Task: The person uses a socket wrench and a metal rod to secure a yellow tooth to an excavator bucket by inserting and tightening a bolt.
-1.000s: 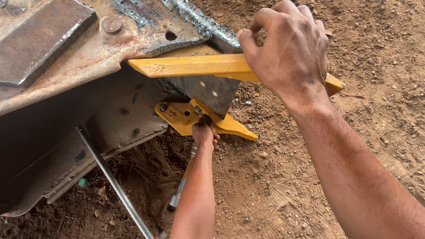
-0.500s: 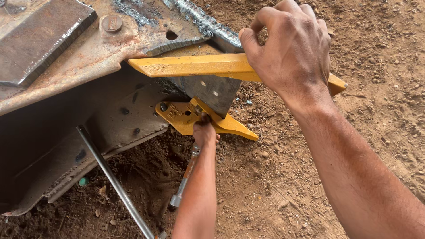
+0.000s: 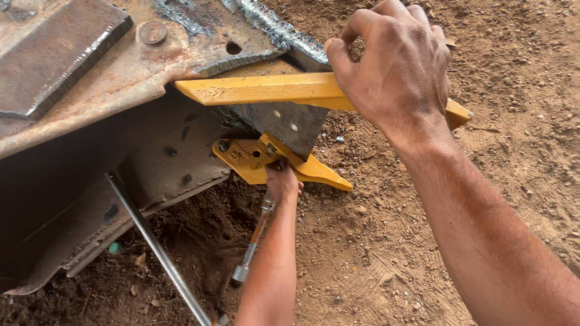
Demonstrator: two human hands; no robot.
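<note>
Rusted steel body: rusty bucket fills the upper left of the frame, its dark underside running down toward the lower left, with a rough weld bead along its top edge.
Ground: reddish-brown dirt covers the right side and bottom of the frame.
Upper tooth: long yellow tooth lies across the upper middle, its tip poking out at the right just past my wrist.
Right hand: my right hand sits upper right, fingers wrapped over that tooth, clamping it from above.
Lower tooth: second yellow tooth sits just below centre, bolted under the grey plate, its point aimed lower right.
Left hand: my left hand reaches up from the bottom middle and touches the lower tooth's underside; fingers are curled tight, though on what I cannot tell.
Rod: thin grey bar slants through the lower left.
Tool: small metal-tipped tool lies on the soil just beside my left forearm.
</note>
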